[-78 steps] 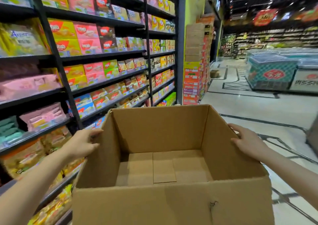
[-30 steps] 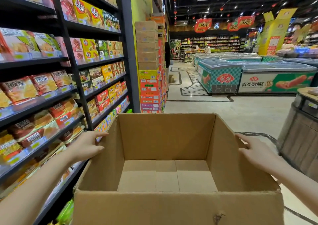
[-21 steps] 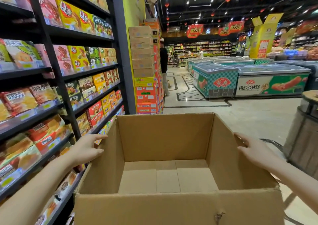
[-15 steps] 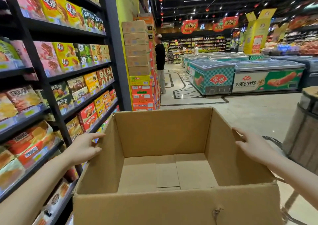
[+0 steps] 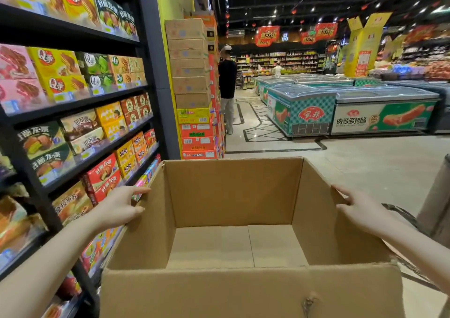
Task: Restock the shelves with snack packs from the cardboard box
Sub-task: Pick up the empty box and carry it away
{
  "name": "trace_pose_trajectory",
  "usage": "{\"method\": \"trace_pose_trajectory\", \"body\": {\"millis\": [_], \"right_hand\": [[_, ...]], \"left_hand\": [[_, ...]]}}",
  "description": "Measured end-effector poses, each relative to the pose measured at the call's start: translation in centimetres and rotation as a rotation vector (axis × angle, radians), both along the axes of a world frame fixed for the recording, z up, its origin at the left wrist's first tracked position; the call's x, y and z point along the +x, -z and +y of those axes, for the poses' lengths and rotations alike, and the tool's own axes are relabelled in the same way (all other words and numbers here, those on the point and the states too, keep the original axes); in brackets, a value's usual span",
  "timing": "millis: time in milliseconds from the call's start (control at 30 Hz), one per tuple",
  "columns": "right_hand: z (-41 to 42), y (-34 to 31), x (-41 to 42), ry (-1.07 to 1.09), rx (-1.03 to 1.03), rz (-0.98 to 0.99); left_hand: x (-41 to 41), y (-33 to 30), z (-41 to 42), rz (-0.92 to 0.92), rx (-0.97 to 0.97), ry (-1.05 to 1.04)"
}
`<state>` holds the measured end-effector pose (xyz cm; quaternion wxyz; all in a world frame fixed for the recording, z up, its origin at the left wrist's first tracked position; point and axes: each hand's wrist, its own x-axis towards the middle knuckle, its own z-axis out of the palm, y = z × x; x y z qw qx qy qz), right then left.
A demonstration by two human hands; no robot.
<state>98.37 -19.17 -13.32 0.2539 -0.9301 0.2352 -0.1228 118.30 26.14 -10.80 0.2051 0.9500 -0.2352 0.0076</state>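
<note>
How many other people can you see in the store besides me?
2. One person in a black top stands by the stacked cartons at the aisle end; another is far back beyond the freezers. Others may be hidden.

Open brown cardboard box (image 5: 243, 291) sits upright, flaps up, bare inside; colourful boxed snack packs (image 5: 102, 174) line the black metal shelves (image 5: 73, 105) left.

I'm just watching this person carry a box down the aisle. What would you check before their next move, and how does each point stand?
1. Snack packs in the cardboard box: not ok, only its bare floor shows.
2. Left hand on the box's left wall: ok.
3. Right hand on the right wall: ok.
4. Floor straight ahead free: ok.
5. Person standing by the stacked cartons further along: ok, well apart.
6. Shelves needing stock: cannot tell.
</note>
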Motion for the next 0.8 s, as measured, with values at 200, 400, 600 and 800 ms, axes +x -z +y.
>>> {"method": "trace_pose_trajectory", "body": {"millis": [200,400,600,800], "right_hand": [[-3.5,-0.4,9.0,0.003,0.022,-0.011],[-5.6,-0.9,17.1,-0.01,0.035,-0.034],[-6.8,-0.3,25.6,0.003,0.059,-0.023],[-7.8,0.9,35.0,0.033,0.071,-0.037]], "left_hand": [[8.7,-0.6,-3.1,-0.019,-0.016,-0.004],[16.7,-0.6,-5.0,-0.015,-0.036,-0.026],[25.6,-0.3,-7.1,-0.007,-0.005,-0.007],[35.8,0.3,-8.4,-0.002,-0.003,0.015]]}}
